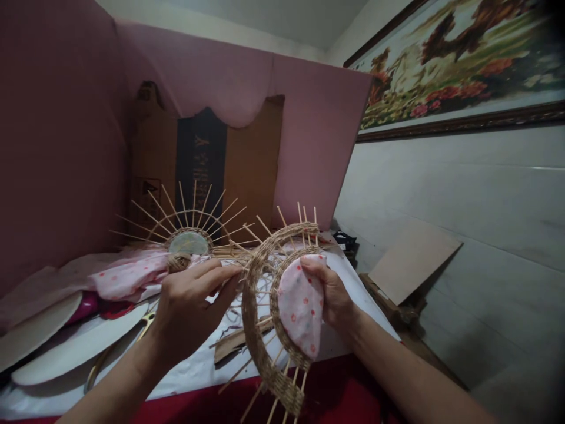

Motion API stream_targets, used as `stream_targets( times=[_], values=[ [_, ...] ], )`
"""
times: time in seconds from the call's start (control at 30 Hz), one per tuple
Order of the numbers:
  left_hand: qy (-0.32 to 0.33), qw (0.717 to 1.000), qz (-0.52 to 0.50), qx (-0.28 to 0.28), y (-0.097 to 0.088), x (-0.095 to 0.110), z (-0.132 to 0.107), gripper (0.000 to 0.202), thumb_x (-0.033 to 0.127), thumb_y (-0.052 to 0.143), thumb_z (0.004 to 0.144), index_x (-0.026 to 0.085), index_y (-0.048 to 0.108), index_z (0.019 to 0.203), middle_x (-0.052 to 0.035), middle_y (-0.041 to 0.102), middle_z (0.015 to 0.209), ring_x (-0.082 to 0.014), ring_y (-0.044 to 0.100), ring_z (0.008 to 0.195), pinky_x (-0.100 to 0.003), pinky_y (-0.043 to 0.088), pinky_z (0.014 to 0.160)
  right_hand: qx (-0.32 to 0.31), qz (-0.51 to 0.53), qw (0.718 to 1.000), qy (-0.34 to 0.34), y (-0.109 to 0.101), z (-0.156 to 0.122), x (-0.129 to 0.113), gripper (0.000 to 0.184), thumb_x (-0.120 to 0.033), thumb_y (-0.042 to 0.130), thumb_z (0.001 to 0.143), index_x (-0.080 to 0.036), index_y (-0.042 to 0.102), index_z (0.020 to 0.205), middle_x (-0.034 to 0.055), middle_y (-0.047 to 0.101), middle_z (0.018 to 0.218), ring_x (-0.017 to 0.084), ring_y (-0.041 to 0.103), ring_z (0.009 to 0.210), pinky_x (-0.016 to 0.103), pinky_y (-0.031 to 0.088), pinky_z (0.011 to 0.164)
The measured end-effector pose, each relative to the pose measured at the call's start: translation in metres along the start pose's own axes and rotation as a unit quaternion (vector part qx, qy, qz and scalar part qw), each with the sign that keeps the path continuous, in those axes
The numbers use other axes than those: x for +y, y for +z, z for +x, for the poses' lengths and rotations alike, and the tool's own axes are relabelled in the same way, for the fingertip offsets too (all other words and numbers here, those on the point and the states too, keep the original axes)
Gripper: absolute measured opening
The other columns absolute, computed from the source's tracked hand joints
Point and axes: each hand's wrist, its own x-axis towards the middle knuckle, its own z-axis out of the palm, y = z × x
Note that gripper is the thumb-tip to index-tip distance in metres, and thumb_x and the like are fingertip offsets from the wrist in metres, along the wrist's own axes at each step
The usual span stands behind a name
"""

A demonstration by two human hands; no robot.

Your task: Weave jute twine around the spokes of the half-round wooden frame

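My right hand (331,291) grips a half-round woven piece by its straight side, thumb on the pink dotted cloth (300,306) at its centre. Around that cloth run an inner woven band and a wider outer band of twisted cord (251,312), with thin wooden sticks poking out past it. At the outer band's left edge, my left hand (194,300) has thumb and fingers pinched together near a stick end; what lies between the fingertips is too small to make out. Behind, a similar half-round stick frame (189,241) stands with a pale centre.
Pink dotted cloth (128,274) and a ball of cord (179,262) lie at left, near pale flat oval pieces (79,347) and a gold-coloured handle (148,321). A brown strip (236,344) rests on the white table cover. Cardboard (251,171) leans at the back.
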Motion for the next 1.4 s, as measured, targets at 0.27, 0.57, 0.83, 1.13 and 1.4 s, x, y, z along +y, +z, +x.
stream_targets(
  times=[0.27, 0.57, 0.83, 1.13, 1.4],
  values=[
    [-0.120, 0.984, -0.125, -0.038, -0.019, -0.001, 0.009, 0.015, 0.016, 0.062, 0.078, 0.022, 0.073, 0.087, -0.0004, 0.064, 0.067, -0.0137, 0.058, 0.060, -0.026, 0.043, 0.051, 0.016, -0.009, 1.000, -0.018, -0.002, -0.003, -0.001, 0.018, -0.032, 0.072, 0.062, -0.016, 0.065, 0.063, 0.0013, 0.068, 0.058, 0.015, 0.060, 0.051, 0.025, 0.048, 0.053],
    [-0.386, 0.823, -0.406, -0.094, -0.020, -0.005, 0.010, 0.017, 0.036, 0.065, 0.074, 0.025, 0.078, 0.075, 0.0027, 0.041, 0.050, -0.0086, 0.033, 0.048, -0.023, 0.023, 0.042, -0.010, -0.017, 0.999, -0.030, 0.002, -0.008, -0.004, 0.022, -0.037, 0.072, 0.061, -0.016, 0.065, 0.061, 0.0021, 0.067, 0.057, 0.015, 0.059, 0.049, 0.024, 0.047, 0.050],
    [-0.487, 0.691, -0.510, -0.160, -0.006, 0.000, 0.010, 0.020, 0.033, 0.069, 0.069, 0.017, 0.070, 0.058, 0.0057, 0.029, 0.044, -0.0067, 0.019, 0.043, -0.024, 0.014, 0.040, -0.029, -0.004, 1.000, -0.003, 0.000, -0.008, -0.001, 0.021, -0.037, 0.069, 0.063, -0.017, 0.065, 0.061, 0.0022, 0.068, 0.057, 0.016, 0.061, 0.050, 0.025, 0.048, 0.052],
    [-0.471, 0.697, -0.511, -0.176, 0.003, -0.005, 0.005, 0.021, 0.034, 0.069, 0.072, 0.019, 0.066, 0.059, 0.0065, 0.031, 0.044, -0.0063, 0.021, 0.040, -0.023, 0.015, 0.037, -0.041, 0.022, 0.998, 0.035, -0.002, -0.007, 0.000, 0.019, -0.035, 0.069, 0.064, -0.017, 0.065, 0.060, 0.0019, 0.068, 0.057, 0.014, 0.061, 0.049, 0.024, 0.050, 0.052],
    [-0.512, 0.705, -0.464, -0.160, 0.005, -0.010, 0.004, 0.023, 0.037, 0.072, 0.069, 0.018, 0.065, 0.058, 0.0075, 0.031, 0.041, -0.0050, 0.019, 0.038, -0.022, 0.009, 0.039, -0.032, 0.071, 0.996, 0.036, -0.005, -0.004, 0.001, 0.013, -0.028, 0.071, 0.064, -0.018, 0.064, 0.059, -0.0011, 0.067, 0.054, 0.014, 0.060, 0.047, 0.023, 0.051, 0.050]
  ],
)
